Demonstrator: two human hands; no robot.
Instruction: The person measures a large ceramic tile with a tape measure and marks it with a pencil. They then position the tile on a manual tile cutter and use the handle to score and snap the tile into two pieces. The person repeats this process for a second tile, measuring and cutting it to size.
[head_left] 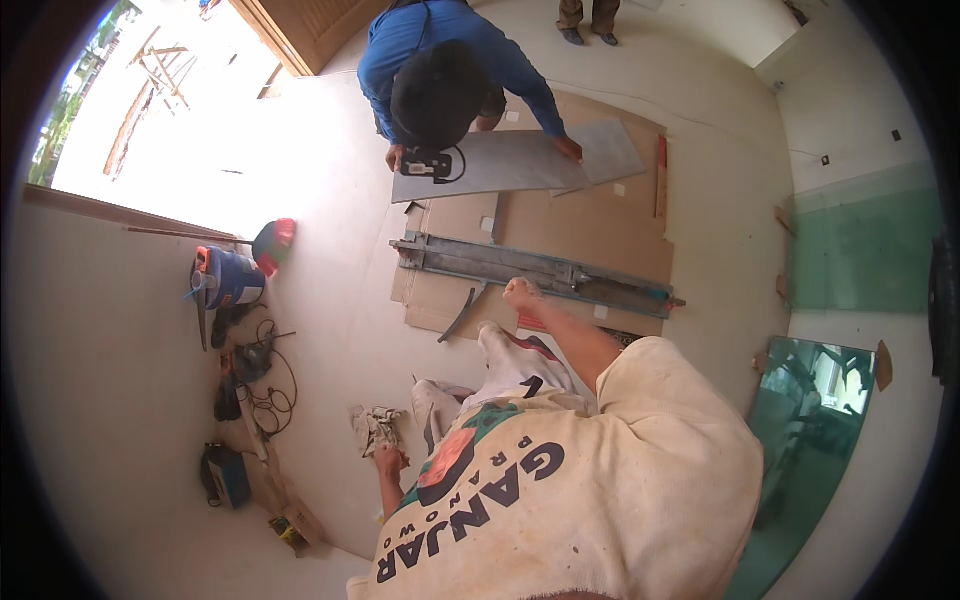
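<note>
My left hand [390, 460] is low at my left side, its fingers closed at the edge of a crumpled greyish rag [373, 424]. My right arm reaches forward, and my right hand [520, 293] is curled closed next to the near rail of a long manual tile cutter [500, 266]. Whatever those fingers hold, if anything, is hidden. The cutter lies across flattened brown cardboard [600, 222]. Beyond it, a co-worker in blue [460, 50] bends over and grips a long grey tile [480, 163] with both hands. A second grey tile piece [610, 152] lies partly beneath it.
A dark curved strip [458, 316] lies on the cardboard's near edge. Along the left wall are a blue bucket [236, 278], corded tools [255, 360] and a dustpan [273, 245]. Green glass panels [860, 250] lean on the right wall. Another person's legs [588, 18] stand at the back.
</note>
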